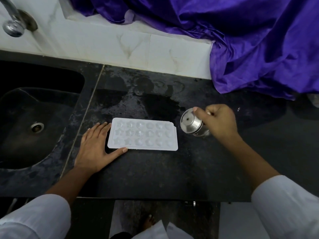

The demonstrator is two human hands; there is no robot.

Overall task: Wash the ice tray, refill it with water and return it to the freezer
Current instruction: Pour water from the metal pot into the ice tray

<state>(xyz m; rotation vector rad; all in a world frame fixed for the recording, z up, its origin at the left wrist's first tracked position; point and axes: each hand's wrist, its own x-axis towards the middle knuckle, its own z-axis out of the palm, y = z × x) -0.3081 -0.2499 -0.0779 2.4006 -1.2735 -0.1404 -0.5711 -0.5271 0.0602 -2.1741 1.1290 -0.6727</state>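
The white ice tray (143, 134) lies flat on the black counter (172, 173), near the middle of the frame. The left hand (94, 149) rests open beside it, fingers straight against its left edge and thumb along its near edge. The right hand (219, 121) grips a tilted steel cup (191, 124) just right of the tray. The sink (25, 135) is at the left.

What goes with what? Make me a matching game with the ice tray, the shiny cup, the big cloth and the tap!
Things: 1 ice tray; 2 steel cup; 3 cloth; 4 tap.
Clues: A gripped by the right hand, tipped over; B purple, draped at the back; C above the sink; D flat on the counter by the left hand.
Pairs: 1-D, 2-A, 3-B, 4-C.
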